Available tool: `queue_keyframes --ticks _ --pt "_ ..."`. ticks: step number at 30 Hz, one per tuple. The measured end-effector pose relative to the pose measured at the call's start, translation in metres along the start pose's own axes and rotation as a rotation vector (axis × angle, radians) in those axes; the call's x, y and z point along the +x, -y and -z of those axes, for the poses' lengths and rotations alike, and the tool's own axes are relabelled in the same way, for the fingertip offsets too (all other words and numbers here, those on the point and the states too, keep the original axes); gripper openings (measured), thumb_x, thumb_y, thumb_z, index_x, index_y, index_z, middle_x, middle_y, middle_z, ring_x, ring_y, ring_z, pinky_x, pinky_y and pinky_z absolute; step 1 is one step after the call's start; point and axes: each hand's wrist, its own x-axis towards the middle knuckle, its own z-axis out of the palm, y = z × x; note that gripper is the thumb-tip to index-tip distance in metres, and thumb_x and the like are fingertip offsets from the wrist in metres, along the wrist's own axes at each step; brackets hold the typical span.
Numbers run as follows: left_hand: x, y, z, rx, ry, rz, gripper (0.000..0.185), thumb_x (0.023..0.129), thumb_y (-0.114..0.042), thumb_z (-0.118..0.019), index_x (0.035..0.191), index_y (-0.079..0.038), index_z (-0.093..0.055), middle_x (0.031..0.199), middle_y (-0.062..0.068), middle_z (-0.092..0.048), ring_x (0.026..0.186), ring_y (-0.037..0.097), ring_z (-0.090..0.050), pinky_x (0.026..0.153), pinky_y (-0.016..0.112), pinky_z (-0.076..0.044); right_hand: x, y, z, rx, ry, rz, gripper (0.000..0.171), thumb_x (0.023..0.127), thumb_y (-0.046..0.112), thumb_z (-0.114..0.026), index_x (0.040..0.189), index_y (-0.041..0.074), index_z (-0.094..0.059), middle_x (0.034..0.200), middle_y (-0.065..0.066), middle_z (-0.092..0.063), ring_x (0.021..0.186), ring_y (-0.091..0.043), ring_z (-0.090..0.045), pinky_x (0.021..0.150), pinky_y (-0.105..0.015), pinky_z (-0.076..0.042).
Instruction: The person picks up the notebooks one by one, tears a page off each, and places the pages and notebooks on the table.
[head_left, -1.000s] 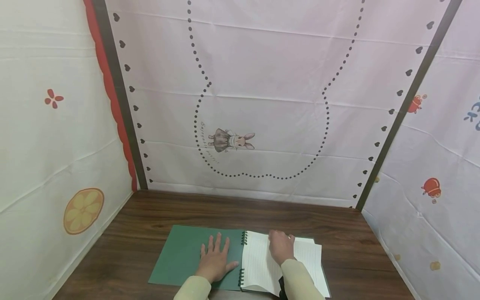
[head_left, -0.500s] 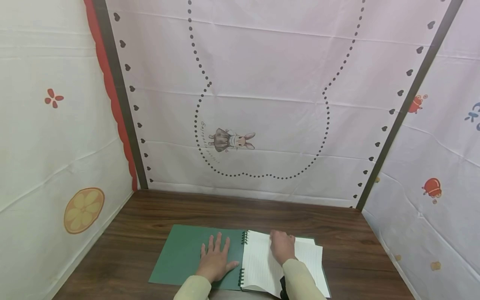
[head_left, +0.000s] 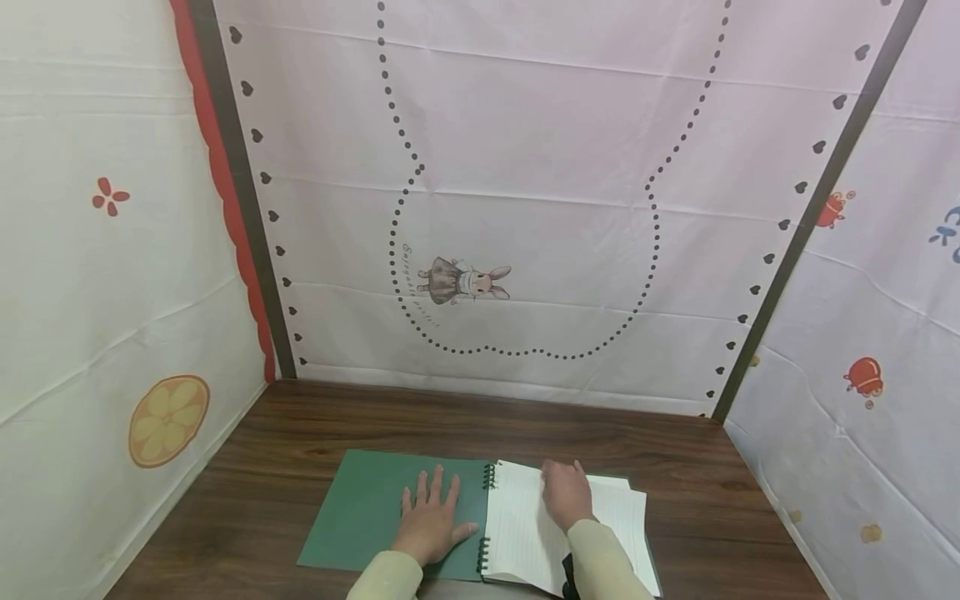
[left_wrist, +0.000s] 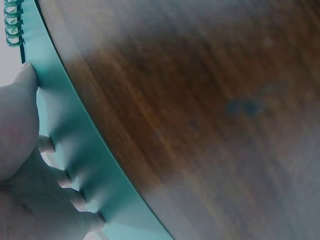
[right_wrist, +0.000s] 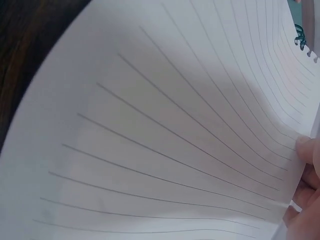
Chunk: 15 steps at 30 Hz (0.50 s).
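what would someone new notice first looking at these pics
Probably the open spiral notebook near the front edge of the dark wooden table, its green cover folded out flat to the left. The left hand lies flat on that cover, while the right hand rests on the lined pages, fingers at a page edge. Behind, a pale cloth backdrop shows a small rabbit picture.

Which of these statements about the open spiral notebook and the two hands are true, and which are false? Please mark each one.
1. The left hand lies flat on the green cover. True.
2. The right hand rests on the bare wooden table. False: it is on the lined page, lifting it.
3. The notebook is closed. False: it lies open.
4. The spiral binding runs between the hands. True.
5. A pen lies on the page. False: none is visible.
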Motion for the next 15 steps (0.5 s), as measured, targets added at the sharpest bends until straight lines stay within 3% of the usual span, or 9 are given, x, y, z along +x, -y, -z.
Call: queue_keyframes --ticks 15 --pt "-0.0017 -0.0012 0.0013 0.000 -0.003 -0.002 0.081 0.089 -0.058 -0.056 0.149 -0.008 -0.036 0.159 0.023 -0.020 0.145 0.050 -0.016 0.111 0.071 -0.016 0.0018 -0.0025 -0.0010 -0.014 0.006 0.028 0.008 0.085 0.000 -0.067 0.090 0.006 -0.071 0.089 -0.010 -0.075 0.092 -0.027 -0.071 0.112 -0.054 -0.034"
